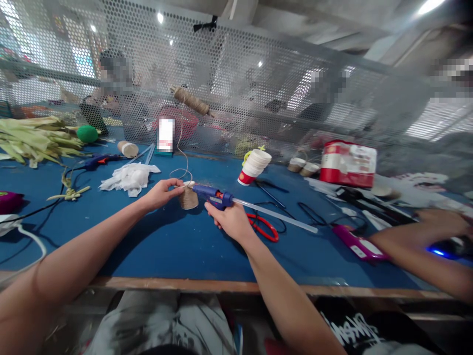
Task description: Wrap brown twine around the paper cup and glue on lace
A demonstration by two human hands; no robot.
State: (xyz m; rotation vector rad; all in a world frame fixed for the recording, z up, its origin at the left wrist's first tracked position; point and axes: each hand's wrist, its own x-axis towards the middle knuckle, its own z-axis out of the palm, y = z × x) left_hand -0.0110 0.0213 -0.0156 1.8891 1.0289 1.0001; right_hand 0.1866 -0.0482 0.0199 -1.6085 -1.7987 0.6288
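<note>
we see the twine-wrapped cup point(188, 199) above the blue table point(177, 251), just in front of the person, between both hands. the left hand point(164, 193) grips it at its top edge with bent fingers, and the right hand point(233, 217) is wrapped around a blue glue gun point(216, 196) whose nose points at that same edge. twine point(180, 134) runs slackly down from a spool point(191, 101) at the mesh screen point(229, 74).

we judge that the nose is near enough to the left fingertips to burn them if the gun slips or too much glue runs out. the slack loop of twine could snag on a wrist or set crooked in the glue. the long glue stick point(275, 216) juts out behind the gun and could knock the red-handled scissors point(264, 227) if the wrist swings.

we cannot make out the nozzle's very tip or any glue on the cup, and the right fingers mostly hide the trigger. whether the left fingers also pin the twine, or whether the cup touches the table, we cannot tell. at the far right, a co-worker's arm point(414, 251) is blurred and cut off by the frame.
</note>
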